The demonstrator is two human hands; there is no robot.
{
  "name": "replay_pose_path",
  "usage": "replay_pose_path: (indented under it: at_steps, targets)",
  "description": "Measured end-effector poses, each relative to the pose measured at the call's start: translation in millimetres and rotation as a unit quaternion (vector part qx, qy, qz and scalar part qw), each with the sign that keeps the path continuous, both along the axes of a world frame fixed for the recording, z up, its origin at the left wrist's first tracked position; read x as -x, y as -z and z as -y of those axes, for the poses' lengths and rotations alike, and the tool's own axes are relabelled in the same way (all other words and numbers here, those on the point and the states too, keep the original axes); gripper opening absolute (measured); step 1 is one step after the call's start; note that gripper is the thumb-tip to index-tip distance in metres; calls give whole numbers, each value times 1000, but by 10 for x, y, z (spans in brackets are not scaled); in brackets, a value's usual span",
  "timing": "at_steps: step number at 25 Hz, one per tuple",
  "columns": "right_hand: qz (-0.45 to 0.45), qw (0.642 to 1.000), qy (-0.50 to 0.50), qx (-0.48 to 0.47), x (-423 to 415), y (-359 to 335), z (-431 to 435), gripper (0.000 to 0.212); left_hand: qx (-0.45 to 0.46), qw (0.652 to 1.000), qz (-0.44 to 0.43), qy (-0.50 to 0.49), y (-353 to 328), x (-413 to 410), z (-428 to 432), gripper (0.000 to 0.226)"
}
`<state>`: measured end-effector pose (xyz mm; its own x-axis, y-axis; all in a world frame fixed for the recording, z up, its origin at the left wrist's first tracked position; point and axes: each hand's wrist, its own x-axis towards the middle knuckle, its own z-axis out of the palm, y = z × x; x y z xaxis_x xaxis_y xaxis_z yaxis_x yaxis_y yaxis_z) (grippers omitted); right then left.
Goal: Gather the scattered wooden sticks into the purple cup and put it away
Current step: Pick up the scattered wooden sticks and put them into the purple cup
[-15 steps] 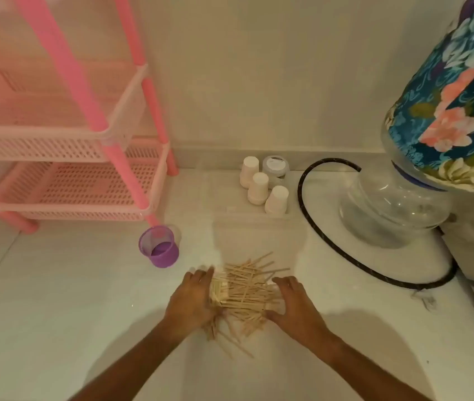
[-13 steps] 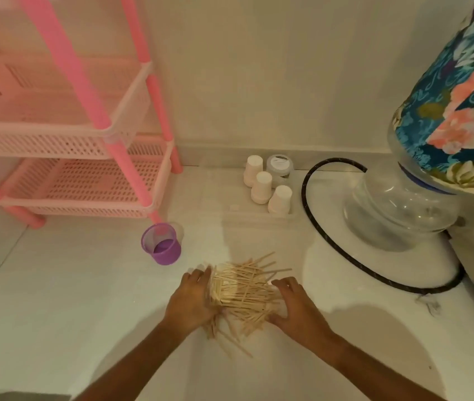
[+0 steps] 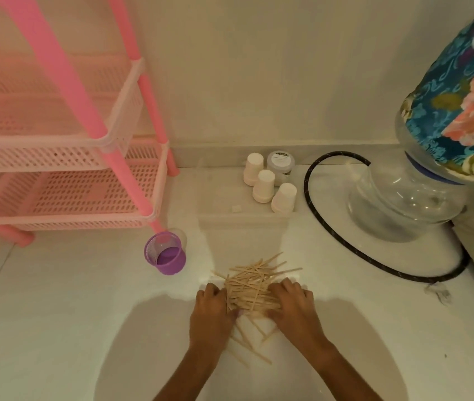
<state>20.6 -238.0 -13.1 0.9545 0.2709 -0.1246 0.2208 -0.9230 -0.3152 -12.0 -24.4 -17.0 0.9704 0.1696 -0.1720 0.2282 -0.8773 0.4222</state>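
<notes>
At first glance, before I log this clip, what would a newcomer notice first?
The pile of wooden sticks lies low in the middle of the white surface, with the left hand and right hand cupping it from either side. Next come the purple cup, upright beyond and left of the pile by a leg of the pink rack, and the floral-covered water bottle at far right.

1 purple cup point(image 3: 168, 256), 3 wht cups point(image 3: 264, 186), 1 stick pile point(image 3: 251, 286)
</notes>
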Motion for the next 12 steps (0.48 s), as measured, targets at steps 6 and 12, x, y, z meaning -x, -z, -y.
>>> replay_pose_path:
  at_steps: [6, 12]
  targets:
    - [23, 999, -42, -1, -20, -32, 33, 35, 28, 1000, -4, -1, -26, -25, -77, 32]
    - [-21, 996, -55, 64, -60, -48, -15, 59, -18, 999, -26, 19, -31, 47, -2, 64]
